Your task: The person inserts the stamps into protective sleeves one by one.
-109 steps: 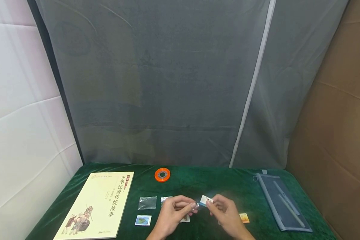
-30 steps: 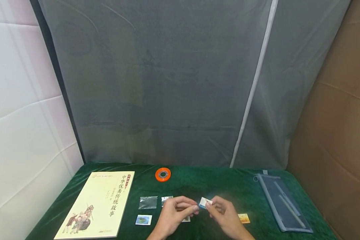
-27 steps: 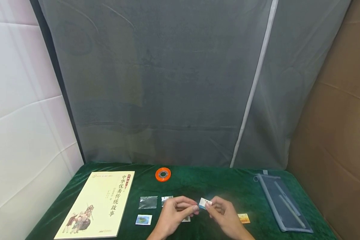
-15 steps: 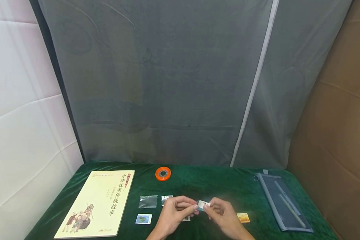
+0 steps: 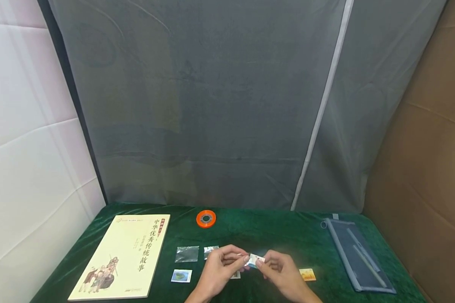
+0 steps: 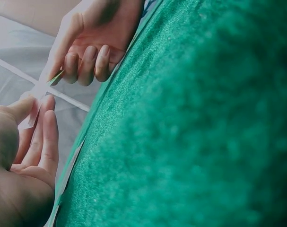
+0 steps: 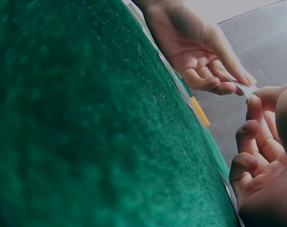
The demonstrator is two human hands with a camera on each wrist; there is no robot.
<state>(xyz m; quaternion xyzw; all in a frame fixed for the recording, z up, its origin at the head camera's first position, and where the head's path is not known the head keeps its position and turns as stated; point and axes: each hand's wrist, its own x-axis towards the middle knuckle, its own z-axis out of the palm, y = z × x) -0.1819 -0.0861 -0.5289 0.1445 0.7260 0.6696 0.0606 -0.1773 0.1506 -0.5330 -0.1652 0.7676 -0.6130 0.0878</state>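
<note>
Low in the middle of the head view, my left hand (image 5: 220, 269) pinches a small clear plastic sleeve (image 6: 30, 121) between thumb and fingers. My right hand (image 5: 282, 271) pinches a small stamp (image 5: 255, 260), white with a blue edge. The stamp's left end meets the sleeve at my left fingertips; whether it is inside cannot be made out. Both hands are raised above the green cloth (image 5: 246, 233). Behind my left hand, another stamp (image 5: 236, 275) is partly hidden. A yellow-orange stamp (image 5: 307, 275) lies right of my right hand.
On the left lies a cream book (image 5: 123, 256). Beside it are a blue-green stamp (image 5: 181, 276) and a clear plastic sleeve (image 5: 187, 254), with another shiny packet (image 5: 210, 251) partly covered. An orange tape roll (image 5: 206, 219) is farther back. A mesh zip pouch (image 5: 358, 256) lies right.
My right hand has brought the stamp left and slightly down, from apart to meeting the sleeve at my left fingertips. My left hand stays nearly in place, with its fingers shifted slightly.
</note>
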